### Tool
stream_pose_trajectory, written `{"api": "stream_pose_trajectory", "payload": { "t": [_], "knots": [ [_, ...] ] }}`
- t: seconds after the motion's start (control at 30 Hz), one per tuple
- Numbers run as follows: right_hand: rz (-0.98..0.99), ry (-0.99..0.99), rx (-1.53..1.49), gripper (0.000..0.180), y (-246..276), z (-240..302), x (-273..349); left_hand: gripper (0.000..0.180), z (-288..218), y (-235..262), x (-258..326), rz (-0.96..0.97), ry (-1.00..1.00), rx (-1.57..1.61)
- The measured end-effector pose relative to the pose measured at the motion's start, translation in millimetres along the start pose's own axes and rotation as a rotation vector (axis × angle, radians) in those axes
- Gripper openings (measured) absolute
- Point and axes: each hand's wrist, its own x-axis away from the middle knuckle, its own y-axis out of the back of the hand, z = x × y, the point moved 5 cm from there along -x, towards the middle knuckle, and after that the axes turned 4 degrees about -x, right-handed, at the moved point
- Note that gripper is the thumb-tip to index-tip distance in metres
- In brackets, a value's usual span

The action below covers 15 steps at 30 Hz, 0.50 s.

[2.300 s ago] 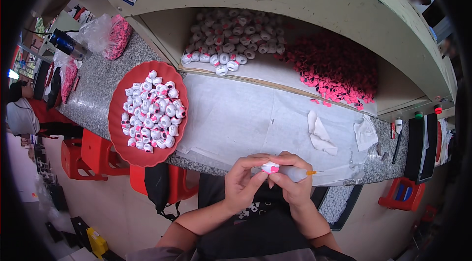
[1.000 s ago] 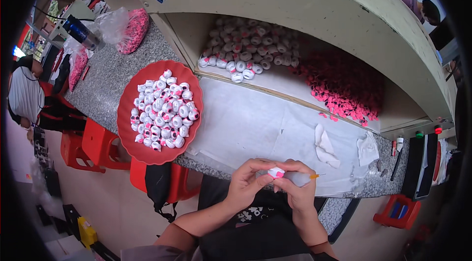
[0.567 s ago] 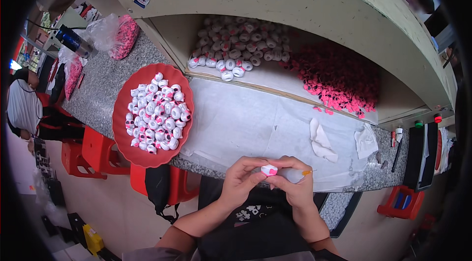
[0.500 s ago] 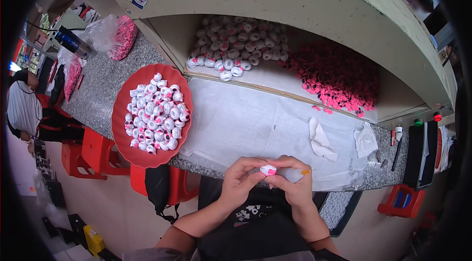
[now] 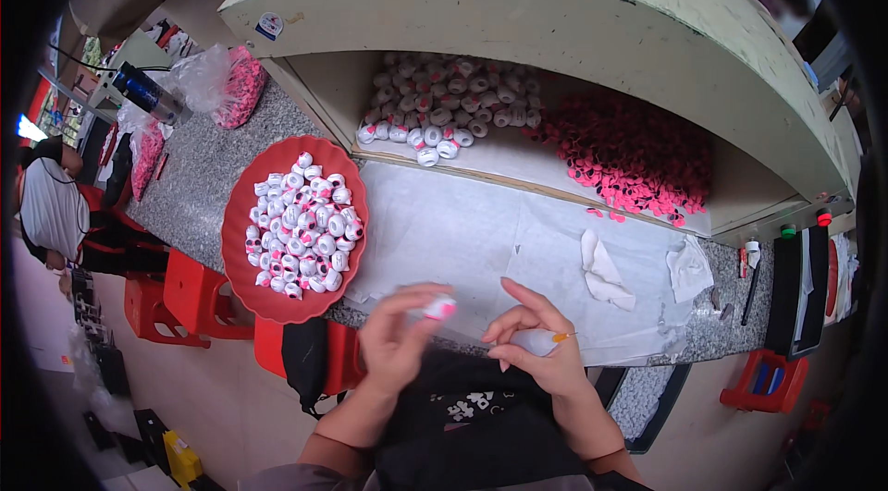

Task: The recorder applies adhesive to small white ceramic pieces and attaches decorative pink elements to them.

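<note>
Between the thumb and fingers of my left hand (image 5: 393,343), slightly blurred, is a small white rounded piece with a pink patch (image 5: 440,308). It is held above the near edge of the white paper (image 5: 453,223). My right hand (image 5: 550,363) has a translucent squeeze bottle with an orange needle tip (image 5: 532,341) tucked in its palm, the tip pointing right; its index finger is stretched out. To the left, a scalloped red dish (image 5: 237,260) carries a heap of white-and-pink pieces (image 5: 298,227) like the one in my left hand.
Under a pale green hooded box (image 5: 518,19) lie piled white pieces (image 5: 444,89) and loose pink bits (image 5: 629,153). Crumpled white cloths (image 5: 606,271) rest on the paper at right. Bags of pink bits (image 5: 242,89) and a dark bottle (image 5: 143,89) stand far left. Red stools (image 5: 203,297) are below.
My hands have drawn apart. The left has moved left, carrying the white-and-pink piece away from the right hand, which keeps the squeeze bottle. The view has shifted slightly.
</note>
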Motion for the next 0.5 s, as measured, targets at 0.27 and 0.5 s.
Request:
{"api": "stream_pose_trajectory", "payload": {
  "t": [0.27, 0.5],
  "knots": [
    [-0.148, -0.007, 0.076, 0.038, 36, -2, 0, 0.033, -54, 65, -58, -0.266, -0.315, -1.27],
    [-0.171, 0.021, 0.089, 0.036, 42, 10, 10, 0.023, 23, -85, -158, 0.244, -0.451, -1.037]
  ]
}}
